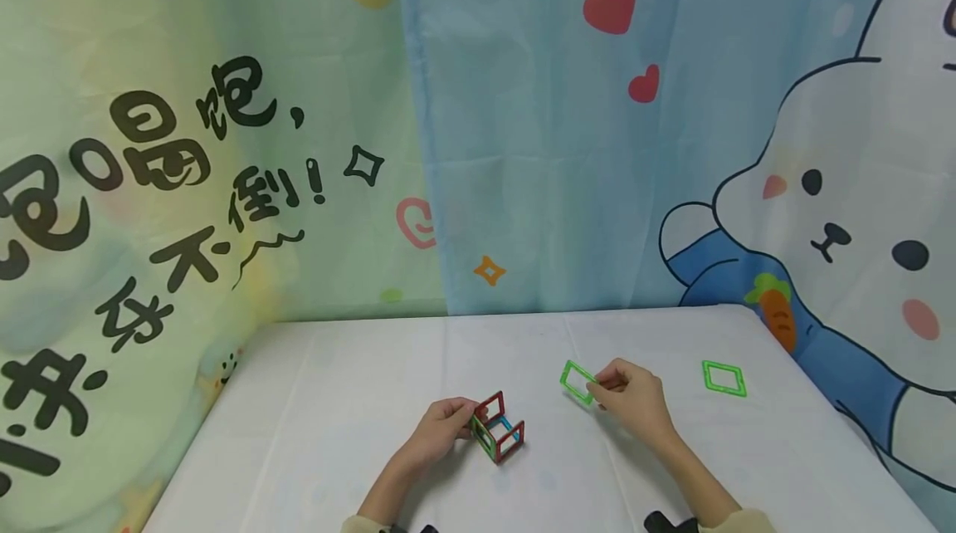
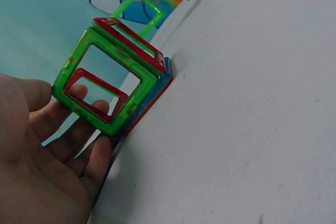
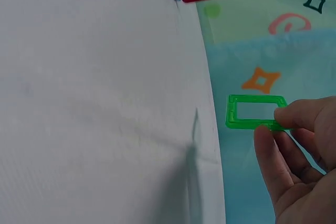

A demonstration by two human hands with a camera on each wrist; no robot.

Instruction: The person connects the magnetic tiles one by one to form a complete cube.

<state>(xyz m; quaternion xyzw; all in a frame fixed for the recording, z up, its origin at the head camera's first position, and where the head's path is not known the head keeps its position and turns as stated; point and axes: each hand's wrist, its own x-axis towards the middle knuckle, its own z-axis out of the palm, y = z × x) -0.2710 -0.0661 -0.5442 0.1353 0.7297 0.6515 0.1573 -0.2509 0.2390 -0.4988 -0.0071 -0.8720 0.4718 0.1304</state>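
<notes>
On the white table, a small open box of magnetic tiles shows red, green and blue square frames joined at their edges. My left hand holds it from the left. In the left wrist view, the thumb touches a corner of the green tile and the fingers reach behind and below it. To the right, my right hand pinches a loose green square magnetic tile between thumb and fingers, raised above the table and apart from the box. Its hollow middle shows in the right wrist view.
Another green square tile lies flat on the white tablecloth, right of my right hand. Behind the table hangs a printed curtain with a cartoon bear, hearts and black writing.
</notes>
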